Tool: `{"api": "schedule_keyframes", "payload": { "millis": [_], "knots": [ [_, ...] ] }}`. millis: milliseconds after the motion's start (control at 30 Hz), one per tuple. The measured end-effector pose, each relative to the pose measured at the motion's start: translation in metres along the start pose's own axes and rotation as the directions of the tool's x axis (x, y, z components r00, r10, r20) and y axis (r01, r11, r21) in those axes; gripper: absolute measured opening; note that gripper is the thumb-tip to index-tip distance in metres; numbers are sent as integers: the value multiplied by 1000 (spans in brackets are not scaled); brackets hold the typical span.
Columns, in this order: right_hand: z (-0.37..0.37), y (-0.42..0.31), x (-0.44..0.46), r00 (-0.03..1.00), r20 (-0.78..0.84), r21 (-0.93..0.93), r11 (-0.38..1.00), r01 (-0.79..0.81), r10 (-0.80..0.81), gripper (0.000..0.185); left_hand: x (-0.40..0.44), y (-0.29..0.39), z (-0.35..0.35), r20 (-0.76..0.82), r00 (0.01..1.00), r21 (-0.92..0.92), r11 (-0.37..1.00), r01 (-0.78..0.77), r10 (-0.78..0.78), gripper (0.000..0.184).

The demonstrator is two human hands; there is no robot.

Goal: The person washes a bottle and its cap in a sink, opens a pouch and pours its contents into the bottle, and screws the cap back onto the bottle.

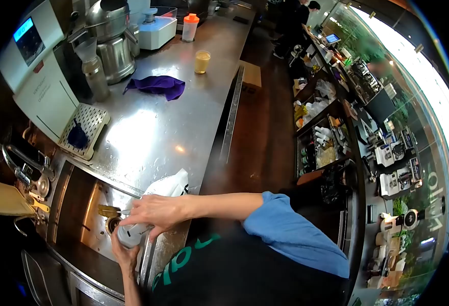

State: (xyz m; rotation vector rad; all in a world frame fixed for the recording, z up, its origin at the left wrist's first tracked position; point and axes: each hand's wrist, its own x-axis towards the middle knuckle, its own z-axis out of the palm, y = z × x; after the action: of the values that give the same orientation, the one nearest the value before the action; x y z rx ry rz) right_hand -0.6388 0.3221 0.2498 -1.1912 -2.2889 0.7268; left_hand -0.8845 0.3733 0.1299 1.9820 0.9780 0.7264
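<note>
Over the sink (89,201), my left hand (124,249) is wrapped around the lower side of a translucent plastic cup (132,234) with dark markings. My right hand (160,210) reaches across from the right, its fingers bent over the cup's upper side. Whether the right fingers also grip something thin there cannot be made out. A yellowish-brown object (108,210) shows just past the right fingertips, above the drain (113,224). Beside my right wrist, a white bag or packet (168,184) lies on the counter edge.
A tap (23,166) stands behind the sink, near a perforated drip tray (93,125) with a dark cloth. Along the steel counter (204,102) are a purple cloth (158,86), a cup of yellowish liquid (202,62), an orange-lidded shaker (189,28) and a metal juicer (113,46).
</note>
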Motion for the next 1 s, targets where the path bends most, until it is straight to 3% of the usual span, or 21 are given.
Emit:
{"api": "schedule_keyframes", "payload": {
  "millis": [200, 300, 333, 467, 667, 767, 1000],
  "knots": [
    [16, 14, 0, 998, -20, -58, 996, 64, -65, 60, -6, -8, -1, 12, 999, -12, 999, 32, -32, 67],
    [24, 19, -1, 993, -26, -105, 988, 110, -113, 52, -8, -6, -1, 9, 1000, -6, 1000, -26, 26, 67],
    [25, 18, -1, 991, -48, -119, 986, 117, -124, 42, -9, -7, 0, 18, 1000, -20, 1000, 0, 0, 67],
    [30, 18, 1, 989, -63, -157, 980, 124, -135, 35, -9, -4, 1, 55, 996, -71, 995, 71, -68, 67],
    [33, 17, 1, 993, 7, -228, 967, 114, -115, 33, -8, -6, 3, 59, 998, -80, 996, 34, -29, 67],
    [29, 12, -1, 987, -54, -223, 966, 134, -149, 25, -9, -8, 5, 50, 998, -86, 996, 39, -35, 67],
    [28, 15, -3, 992, -18, -185, 975, 120, -125, 34, -8, 1, 6, 46, 997, -112, 992, 66, -61, 67]
  ]
}}
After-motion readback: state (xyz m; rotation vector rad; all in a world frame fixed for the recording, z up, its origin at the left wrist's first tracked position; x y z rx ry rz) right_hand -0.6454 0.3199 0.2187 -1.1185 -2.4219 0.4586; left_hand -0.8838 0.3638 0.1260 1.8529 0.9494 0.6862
